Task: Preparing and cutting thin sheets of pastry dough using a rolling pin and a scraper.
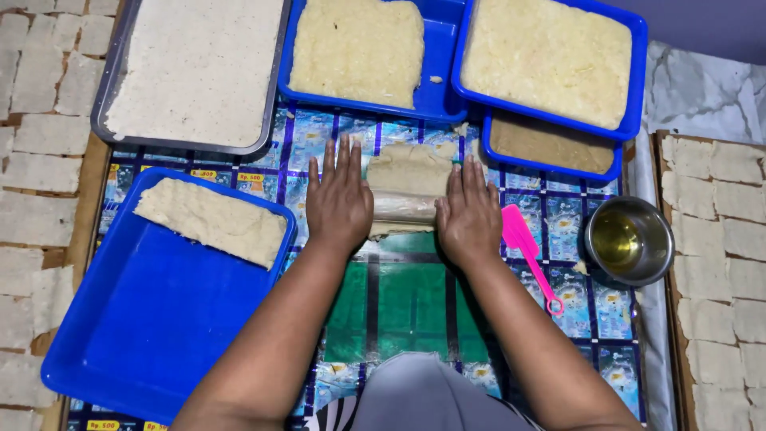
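Observation:
A pale slab of dough (408, 172) lies on a printed plastic sheet (411, 299) in the middle. Across it rests a clear rolling pin (404, 207). My left hand (339, 199) lies flat, fingers spread, on the pin's left end. My right hand (468, 211) presses flat on the right end. Neither hand closes around anything.
A blue tray (152, 319) at the left holds one dough strip (211, 221). Further blue trays of yellowish dough (359, 48) (546, 56), a metal tray (191, 68) of white dough, a pink spatula (528, 255) and a metal bowl of oil (629, 239) surround it. Flat pale squares (718, 255) cover both sides.

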